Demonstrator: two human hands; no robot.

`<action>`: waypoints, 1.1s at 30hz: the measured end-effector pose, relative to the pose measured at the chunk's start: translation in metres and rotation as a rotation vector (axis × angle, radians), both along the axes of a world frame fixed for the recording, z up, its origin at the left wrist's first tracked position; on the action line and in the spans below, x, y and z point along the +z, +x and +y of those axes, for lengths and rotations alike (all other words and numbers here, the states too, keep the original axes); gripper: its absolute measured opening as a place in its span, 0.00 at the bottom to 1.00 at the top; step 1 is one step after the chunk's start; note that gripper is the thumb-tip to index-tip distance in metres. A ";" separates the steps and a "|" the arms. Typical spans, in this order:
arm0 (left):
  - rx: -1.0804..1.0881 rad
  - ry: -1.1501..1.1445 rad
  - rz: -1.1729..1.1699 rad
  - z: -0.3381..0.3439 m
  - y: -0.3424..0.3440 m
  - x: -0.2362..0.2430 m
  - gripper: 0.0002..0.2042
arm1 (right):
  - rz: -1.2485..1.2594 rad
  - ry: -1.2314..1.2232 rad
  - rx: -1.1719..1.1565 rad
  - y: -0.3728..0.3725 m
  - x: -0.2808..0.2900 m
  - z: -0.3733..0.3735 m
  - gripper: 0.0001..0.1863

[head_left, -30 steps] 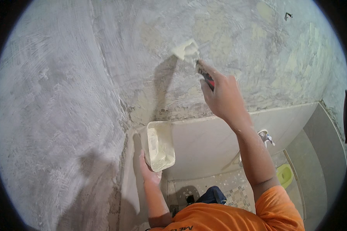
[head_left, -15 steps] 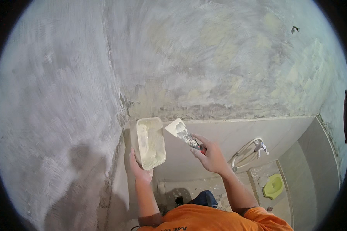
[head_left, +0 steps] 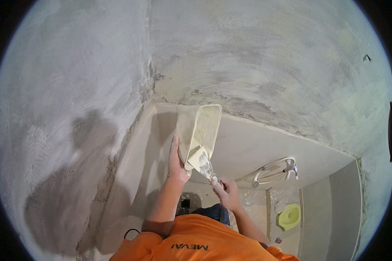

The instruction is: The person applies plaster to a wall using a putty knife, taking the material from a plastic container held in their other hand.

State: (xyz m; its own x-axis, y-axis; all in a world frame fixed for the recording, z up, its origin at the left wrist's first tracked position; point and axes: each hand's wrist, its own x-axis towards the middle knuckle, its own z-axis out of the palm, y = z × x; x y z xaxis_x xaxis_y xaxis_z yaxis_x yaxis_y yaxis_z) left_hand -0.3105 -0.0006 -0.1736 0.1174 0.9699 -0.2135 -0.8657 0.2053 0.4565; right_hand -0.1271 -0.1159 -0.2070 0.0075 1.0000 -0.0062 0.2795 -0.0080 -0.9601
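Observation:
My left hand [head_left: 178,167] grips a cream plastic tub [head_left: 211,124] from its left side and lower end. The tub is tilted with its opening facing right, and pale filler paste coats its inside. My right hand [head_left: 228,193] is closed on the handle of a putty knife [head_left: 207,168]. The wide blade lies at the tub's lower end, over its rim, with cream paste on it. Whether the blade's edge presses on the tub's inside I cannot tell.
Plastered grey walls [head_left: 265,82] meet in a corner ahead. Below runs pale tiling [head_left: 248,139] with a ledge along its top. A tap [head_left: 290,168] with a coiled white hose [head_left: 260,174] is at the right. A yellow-green squat toilet [head_left: 288,217] lies on the floor.
The putty knife has moved from beside the tub's upper right down to its lower end. The tub has tipped more onto its side. My view has shifted, bringing the floor fixtures leftward.

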 end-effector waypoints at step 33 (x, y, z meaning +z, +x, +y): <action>0.206 0.024 -0.111 -0.006 0.020 0.058 0.35 | -0.459 0.526 -0.115 -0.022 0.046 -0.004 0.29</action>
State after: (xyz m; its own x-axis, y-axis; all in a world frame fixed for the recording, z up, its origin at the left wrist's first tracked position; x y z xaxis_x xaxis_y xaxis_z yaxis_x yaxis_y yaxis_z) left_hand -0.2910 -0.0067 -0.1152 -0.0619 0.9804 -0.1869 -0.9332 0.0096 0.3591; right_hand -0.1495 -0.1199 -0.1609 0.0000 0.8623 0.5064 0.6821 0.3704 -0.6305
